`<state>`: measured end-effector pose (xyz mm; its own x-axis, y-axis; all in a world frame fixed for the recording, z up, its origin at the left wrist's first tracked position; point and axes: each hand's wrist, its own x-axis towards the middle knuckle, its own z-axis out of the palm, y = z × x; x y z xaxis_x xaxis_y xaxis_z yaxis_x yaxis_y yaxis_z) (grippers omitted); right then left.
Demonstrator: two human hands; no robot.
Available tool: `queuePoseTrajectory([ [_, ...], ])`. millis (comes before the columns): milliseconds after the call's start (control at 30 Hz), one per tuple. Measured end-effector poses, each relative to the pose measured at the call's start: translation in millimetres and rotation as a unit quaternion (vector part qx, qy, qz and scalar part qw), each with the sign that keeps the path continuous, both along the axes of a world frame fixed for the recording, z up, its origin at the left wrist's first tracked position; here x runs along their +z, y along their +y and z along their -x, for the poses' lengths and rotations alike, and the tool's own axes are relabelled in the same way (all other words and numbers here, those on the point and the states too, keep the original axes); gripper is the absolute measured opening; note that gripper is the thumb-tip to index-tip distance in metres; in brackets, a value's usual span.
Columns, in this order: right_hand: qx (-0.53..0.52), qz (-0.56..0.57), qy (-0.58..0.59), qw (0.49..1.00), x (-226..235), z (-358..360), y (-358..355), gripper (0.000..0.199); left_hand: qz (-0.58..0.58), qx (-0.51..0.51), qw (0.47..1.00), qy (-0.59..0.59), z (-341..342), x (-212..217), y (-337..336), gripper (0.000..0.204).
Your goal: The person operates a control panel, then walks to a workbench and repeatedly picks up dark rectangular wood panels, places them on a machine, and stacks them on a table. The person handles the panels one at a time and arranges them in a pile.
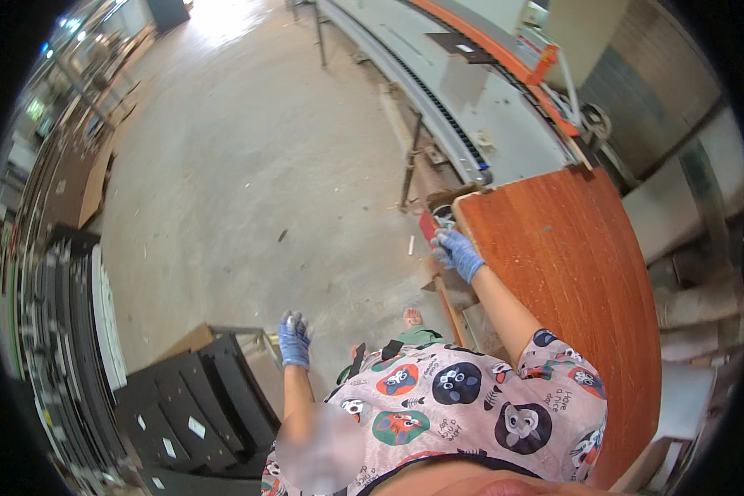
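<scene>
My left hand (294, 339), in a blue and grey work glove, hangs over the concrete floor with its fingers loosely apart and nothing in them. My right hand (457, 255), gloved alike, is at the left edge of the reddish-brown wooden tabletop (554, 264). Its fingers are curled beside a red item (427, 226) and some whitish material at the table's corner. What they grip is too small and partly hidden to make out.
A conveyor (504, 107) with an orange side rail runs away from the table's far end; a dark panel (461, 48) lies on it. Dark labelled panels (190, 405) stand stacked at lower left. More boards (66, 289) line the left side.
</scene>
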<state>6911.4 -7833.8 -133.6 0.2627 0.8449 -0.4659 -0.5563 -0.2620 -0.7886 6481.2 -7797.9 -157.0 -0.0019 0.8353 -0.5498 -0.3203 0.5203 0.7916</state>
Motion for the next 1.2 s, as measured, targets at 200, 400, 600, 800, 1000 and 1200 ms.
queuePoseTrajectory([
  [200, -0.177, -0.005, -0.023, 0.984, 53.5, -75.4, -14.5, 0.021, 0.044, -0.087, 0.995, -0.018, -35.6, 0.4, 2.2, 0.046],
  [400, -0.221, -0.038, -0.043, 0.974, 66.2, -166.3, 12.4, 0.029, 0.039, -0.088, 0.994, -0.045, -50.2, -0.4, -4.4, 0.045],
  [600, -0.211, -0.062, 0.014, 0.975, 89.0, -212.7, 88.3, 0.031, 0.044, -0.06, 0.997, -0.023, -34.7, -1.4, -26.9, 0.041],
  [800, -0.588, -0.003, -0.394, 0.706, 74.2, -273.6, 96.8, 0.037, 0.07, -0.009, 0.997, 0.043, 8.4, 38.9, -47.2, 0.041],
  [1000, -0.621, 0.394, -0.461, 0.497, 141.6, -322.8, -37.5, 0.062, 0.084, 0.015, 0.996, -0.004, 47.1, 8.8, -57.6, 0.038],
  [1200, -0.494, 0.396, -0.458, 0.624, 123.0, -392.7, -117.9, 0.057, 0.057, -0.04, 0.997, 0.04, -33.9, 43.5, 8.1, 0.037],
])
